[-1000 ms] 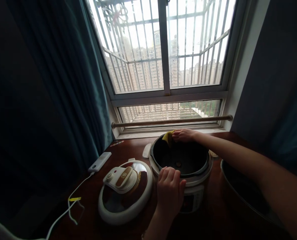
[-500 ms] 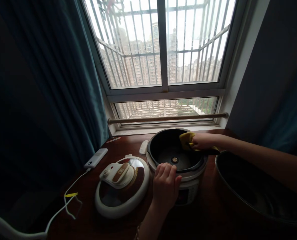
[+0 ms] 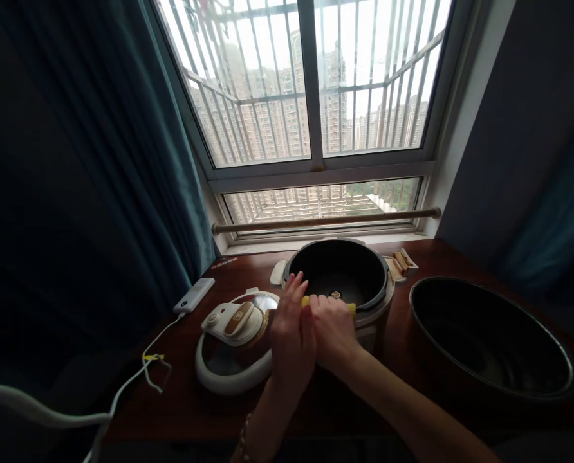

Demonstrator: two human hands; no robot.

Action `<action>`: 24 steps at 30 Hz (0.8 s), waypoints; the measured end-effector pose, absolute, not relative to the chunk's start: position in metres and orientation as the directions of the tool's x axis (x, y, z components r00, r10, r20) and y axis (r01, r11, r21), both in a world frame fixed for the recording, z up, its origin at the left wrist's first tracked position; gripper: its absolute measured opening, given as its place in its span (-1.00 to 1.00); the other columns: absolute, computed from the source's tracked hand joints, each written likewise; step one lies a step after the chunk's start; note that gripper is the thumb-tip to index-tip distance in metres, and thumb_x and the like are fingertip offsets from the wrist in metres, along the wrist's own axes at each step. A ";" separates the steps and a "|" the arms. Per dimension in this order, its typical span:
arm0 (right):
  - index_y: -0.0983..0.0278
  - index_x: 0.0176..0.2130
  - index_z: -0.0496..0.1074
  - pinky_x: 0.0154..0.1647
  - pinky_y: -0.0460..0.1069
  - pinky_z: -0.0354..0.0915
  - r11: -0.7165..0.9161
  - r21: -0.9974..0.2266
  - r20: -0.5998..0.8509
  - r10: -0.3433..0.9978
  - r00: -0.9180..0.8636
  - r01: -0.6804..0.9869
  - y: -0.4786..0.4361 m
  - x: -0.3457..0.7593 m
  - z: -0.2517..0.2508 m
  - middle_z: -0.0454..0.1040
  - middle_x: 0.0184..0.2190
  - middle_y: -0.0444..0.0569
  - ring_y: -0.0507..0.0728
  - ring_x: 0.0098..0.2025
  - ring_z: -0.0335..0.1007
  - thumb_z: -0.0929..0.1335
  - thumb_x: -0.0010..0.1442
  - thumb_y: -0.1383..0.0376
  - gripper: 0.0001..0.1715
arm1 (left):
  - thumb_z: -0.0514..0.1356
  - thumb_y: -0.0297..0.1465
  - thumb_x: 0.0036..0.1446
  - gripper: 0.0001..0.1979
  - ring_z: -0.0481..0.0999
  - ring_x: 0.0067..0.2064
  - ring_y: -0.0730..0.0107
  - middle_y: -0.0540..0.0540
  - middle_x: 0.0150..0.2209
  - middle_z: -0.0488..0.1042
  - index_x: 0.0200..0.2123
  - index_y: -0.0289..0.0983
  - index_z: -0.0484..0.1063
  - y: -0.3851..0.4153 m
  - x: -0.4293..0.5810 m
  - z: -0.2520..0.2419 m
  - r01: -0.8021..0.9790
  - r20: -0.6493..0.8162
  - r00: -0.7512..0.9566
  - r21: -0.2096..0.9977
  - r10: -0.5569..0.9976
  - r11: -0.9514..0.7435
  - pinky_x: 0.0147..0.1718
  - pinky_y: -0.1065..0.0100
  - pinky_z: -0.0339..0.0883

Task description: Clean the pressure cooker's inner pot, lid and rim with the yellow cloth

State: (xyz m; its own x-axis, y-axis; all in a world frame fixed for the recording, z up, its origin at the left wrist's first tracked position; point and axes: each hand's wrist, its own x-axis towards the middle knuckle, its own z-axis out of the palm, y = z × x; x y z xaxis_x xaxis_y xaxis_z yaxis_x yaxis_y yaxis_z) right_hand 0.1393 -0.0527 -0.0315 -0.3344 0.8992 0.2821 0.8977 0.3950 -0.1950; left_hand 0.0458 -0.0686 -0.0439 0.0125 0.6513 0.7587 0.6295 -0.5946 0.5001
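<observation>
The cooker (image 3: pixel 383 301) lies open from above, hemmed by lid (image 3: pixel 236 347) left, pot (image 3: pixel 484 334) right.

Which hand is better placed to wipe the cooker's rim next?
Probably the right hand: it holds the yellow cloth at the cooker's near rim. The left hand, fingers extended beside it, shows no clear grip.

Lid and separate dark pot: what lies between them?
In the head view, the open cooker stands between the lid and dark pot, with the left hand and right hand partly in front of it.
</observation>
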 end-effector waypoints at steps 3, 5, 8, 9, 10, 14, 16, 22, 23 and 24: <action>0.31 -0.26 0.40 -0.36 -0.03 0.27 0.579 -0.454 0.344 0.815 -0.466 0.678 -0.048 0.163 -0.028 0.48 -0.34 0.06 0.14 -0.35 0.39 0.20 0.15 0.31 -0.77 | -0.12 -0.41 0.24 -0.65 0.14 0.21 0.22 -0.14 0.14 0.26 0.06 -0.22 0.23 -0.071 0.060 -0.033 0.615 0.733 0.201 0.421 0.649 -0.666 0.13 0.05 0.11; 0.29 -0.27 0.40 -0.31 -0.07 0.30 0.583 -0.614 0.466 0.812 -0.351 0.532 -0.047 0.185 -0.031 0.49 -0.33 -0.01 0.09 -0.33 0.40 0.20 0.14 0.34 -0.77 | -0.13 -0.38 0.25 -0.62 0.22 0.16 0.22 -0.18 0.13 0.27 0.11 -0.25 0.17 -0.068 0.073 -0.038 0.645 0.692 0.233 0.417 0.684 -0.641 0.08 0.08 0.17; 0.28 -0.20 0.38 -0.08 0.00 0.28 0.492 -0.691 0.622 0.778 0.088 0.529 -0.051 0.209 -0.050 0.46 -0.19 0.03 0.12 -0.13 0.38 0.14 0.21 0.35 -0.71 | -0.08 -0.31 0.23 -0.61 0.35 0.00 0.14 -0.23 -0.03 0.40 0.09 -0.31 0.19 -0.061 0.089 -0.055 0.759 0.655 0.232 0.341 0.720 -0.555 -0.02 0.06 0.21; 0.28 -0.16 0.37 0.00 0.04 0.24 0.486 -0.673 0.663 0.730 0.165 0.557 -0.053 0.214 -0.058 0.44 -0.13 0.06 0.14 -0.05 0.34 0.13 0.23 0.34 -0.70 | -0.06 -0.29 0.22 -0.64 0.37 -0.06 0.13 -0.21 -0.11 0.44 0.02 -0.31 0.26 -0.059 0.091 -0.060 0.797 0.642 0.243 0.295 0.727 -0.527 -0.06 0.05 0.20; 0.29 -0.12 0.35 0.05 0.08 0.21 0.501 -0.637 0.703 0.689 0.175 0.585 -0.054 0.217 -0.065 0.41 -0.08 0.08 0.16 0.01 0.30 0.13 0.24 0.33 -0.70 | -0.05 -0.29 0.21 -0.69 0.37 -0.12 0.13 -0.18 -0.20 0.45 -0.09 -0.30 0.33 -0.058 0.092 -0.064 0.826 0.628 0.261 0.246 0.733 -0.506 -0.09 0.05 0.19; 0.27 -0.08 0.33 0.03 0.10 0.23 0.601 -0.499 0.767 0.641 -0.004 0.624 -0.055 0.222 -0.081 0.39 -0.06 0.08 0.16 0.02 0.29 0.16 0.24 0.34 -0.71 | -0.08 -0.34 0.22 -0.74 0.32 -0.25 0.24 -0.09 -0.39 0.38 -0.43 -0.25 0.32 -0.054 0.074 -0.066 0.858 0.574 0.338 0.137 0.746 -0.495 -0.15 0.13 0.18; 0.26 -0.12 0.35 -0.01 0.08 0.25 0.619 -0.493 0.780 0.625 -0.004 0.611 -0.053 0.223 -0.082 0.42 -0.10 0.06 0.14 -0.03 0.32 0.15 0.24 0.38 -0.71 | -0.09 -0.35 0.22 -0.73 0.31 -0.25 0.27 -0.08 -0.40 0.36 -0.45 -0.24 0.29 -0.047 0.056 -0.063 0.841 0.564 0.380 0.119 0.733 -0.527 -0.13 0.15 0.17; 0.27 -0.28 0.36 -0.19 0.05 0.29 0.685 -0.436 0.857 0.514 0.037 0.584 -0.044 0.222 -0.091 0.45 -0.30 0.03 0.12 -0.22 0.37 0.15 0.20 0.43 -0.76 | -0.23 -0.37 0.27 -0.59 0.33 -0.21 0.35 -0.08 -0.38 0.38 -0.45 -0.25 0.34 0.011 -0.008 -0.049 0.714 0.438 0.579 0.134 0.688 -0.687 -0.04 0.22 0.16; 0.27 -0.29 0.36 -0.20 0.05 0.29 0.690 -0.424 0.864 0.503 0.033 0.587 -0.043 0.221 -0.093 0.45 -0.32 0.02 0.11 -0.24 0.36 0.15 0.19 0.43 -0.76 | -0.25 -0.37 0.27 -0.57 0.34 -0.21 0.35 -0.08 -0.38 0.40 -0.45 -0.25 0.35 0.024 -0.016 -0.046 0.699 0.390 0.621 0.116 0.680 -0.705 -0.03 0.22 0.16; 0.27 -0.31 0.36 -0.21 0.05 0.28 0.694 -0.411 0.871 0.491 0.030 0.591 -0.041 0.221 -0.094 0.45 -0.34 0.02 0.11 -0.25 0.36 0.15 0.19 0.44 -0.76 | -0.25 -0.36 0.27 -0.56 0.35 -0.20 0.36 -0.08 -0.37 0.41 -0.45 -0.25 0.37 0.038 -0.022 -0.042 0.684 0.353 0.653 0.105 0.670 -0.722 -0.03 0.23 0.17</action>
